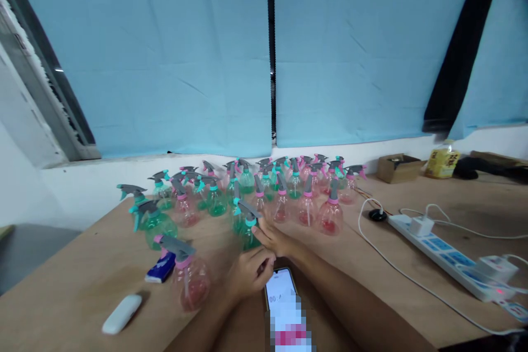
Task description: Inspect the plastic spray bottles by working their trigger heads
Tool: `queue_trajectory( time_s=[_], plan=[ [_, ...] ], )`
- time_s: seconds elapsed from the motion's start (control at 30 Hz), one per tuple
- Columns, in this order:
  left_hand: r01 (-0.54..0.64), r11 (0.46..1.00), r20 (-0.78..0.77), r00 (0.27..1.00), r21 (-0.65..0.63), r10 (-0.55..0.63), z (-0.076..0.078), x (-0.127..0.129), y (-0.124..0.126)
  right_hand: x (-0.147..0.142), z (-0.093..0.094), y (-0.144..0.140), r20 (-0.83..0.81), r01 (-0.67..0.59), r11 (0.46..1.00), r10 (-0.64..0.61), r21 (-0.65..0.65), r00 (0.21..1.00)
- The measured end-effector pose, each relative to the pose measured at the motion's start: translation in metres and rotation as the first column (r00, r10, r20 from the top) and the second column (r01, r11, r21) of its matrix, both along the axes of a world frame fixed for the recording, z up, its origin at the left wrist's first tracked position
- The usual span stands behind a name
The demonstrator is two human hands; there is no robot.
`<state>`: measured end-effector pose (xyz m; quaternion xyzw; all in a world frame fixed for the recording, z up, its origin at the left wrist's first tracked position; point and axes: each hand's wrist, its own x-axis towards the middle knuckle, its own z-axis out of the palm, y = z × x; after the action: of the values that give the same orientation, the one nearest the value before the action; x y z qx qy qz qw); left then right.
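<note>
My right hand (277,241) reaches across and is closed on a green spray bottle (249,237) with a grey and turquoise trigger head. The thumb lies by the bottle's collar, and the other fingers are partly hidden behind it. Just below, my left hand (251,272) has its fingers curled in close to my right wrist; whatever they may hold is hidden. A phone (281,284) with a lit screen lies beneath my forearms. To the left stands a pink spray bottle (192,284) with a grey and pink head.
Several pink and green spray bottles (281,209) stand grouped toward the wall. At left are a blue packet (161,268) and a white case (122,314). A power strip (443,256) with plugs and white cables lies at right, a cardboard box (398,169) and a yellow-labelled jug (443,161) behind.
</note>
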<state>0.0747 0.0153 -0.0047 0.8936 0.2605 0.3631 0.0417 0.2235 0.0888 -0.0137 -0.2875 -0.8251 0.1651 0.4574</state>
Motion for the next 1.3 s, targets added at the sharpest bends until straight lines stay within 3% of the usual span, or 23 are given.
queue_trajectory(
  time_s=[0.13,0.37,0.53,0.77,0.93,1.13,1.3],
  plan=[
    [-0.003,1.0,-0.007,1.0,-0.003,0.003,0.001,0.0,0.0,-0.001,0.003,-0.005,0.063,0.027,0.999,-0.026,-0.02,0.998],
    [-0.076,0.992,-0.048,0.996,-0.098,0.072,0.001,-0.002,-0.002,-0.003,0.02,-0.011,-0.061,-0.16,0.976,0.152,-0.149,0.986],
    [-0.108,0.98,-0.11,0.99,-0.165,0.09,0.004,-0.001,-0.003,-0.003,0.016,-0.002,-0.182,-0.246,0.942,0.208,-0.226,0.961],
    [-0.125,0.974,-0.132,0.986,-0.187,0.101,0.008,0.0,-0.003,-0.003,0.0,0.003,-0.311,-0.407,0.799,0.289,-0.443,0.906],
    [-0.158,0.963,-0.134,0.982,-0.221,0.13,0.009,0.0,0.0,-0.002,0.001,0.002,-0.344,-0.435,0.746,0.289,-0.504,0.893],
    [-0.226,0.927,-0.08,0.974,-0.301,0.212,0.007,-0.003,0.008,-0.002,0.004,0.0,-0.303,-0.372,0.781,0.244,-0.501,0.921],
    [-0.238,0.892,0.049,0.96,-0.385,0.277,0.008,-0.005,0.014,-0.004,0.001,0.005,-0.279,-0.249,0.876,0.138,-0.413,0.95]
  ],
)
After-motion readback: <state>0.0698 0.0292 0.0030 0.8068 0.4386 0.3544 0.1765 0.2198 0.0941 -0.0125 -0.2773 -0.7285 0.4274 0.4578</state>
